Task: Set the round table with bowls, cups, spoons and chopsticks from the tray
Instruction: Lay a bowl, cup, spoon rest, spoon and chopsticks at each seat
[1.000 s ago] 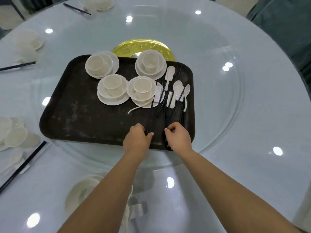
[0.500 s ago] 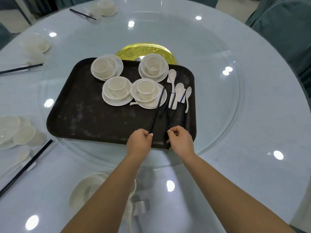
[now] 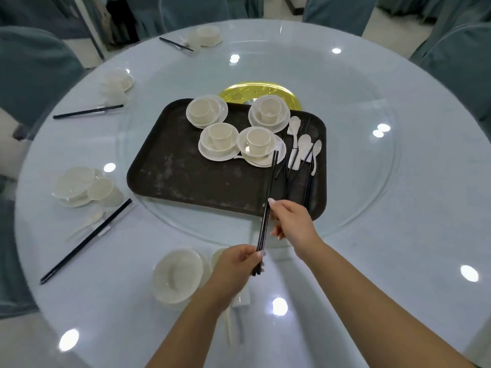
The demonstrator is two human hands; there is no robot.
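Observation:
A dark brown tray [image 3: 186,179] lies on the glass turntable of the round table [image 3: 398,235]. On it stand several white cup-and-bowl sets [image 3: 219,140], white spoons [image 3: 303,146] and loose black chopsticks [image 3: 308,184]. My left hand [image 3: 236,266] pinches the near end of a black chopstick pair [image 3: 268,200], which points away over the tray's front edge. My right hand [image 3: 291,217] touches the same pair about halfway along, forefinger against it. Below my left hand sits a white bowl [image 3: 178,277] with a spoon [image 3: 229,325] beside it.
Laid place settings with bowls [image 3: 79,185] and chopsticks [image 3: 85,241] ring the table's left and far side. A gold plate [image 3: 255,91] peeks from behind the tray. Teal-covered chairs [image 3: 32,67] surround the table.
Both hands have drawn back from the tray's front edge toward me. My left hand has lifted one chopstick pair off the tray and pulled it out over the table.

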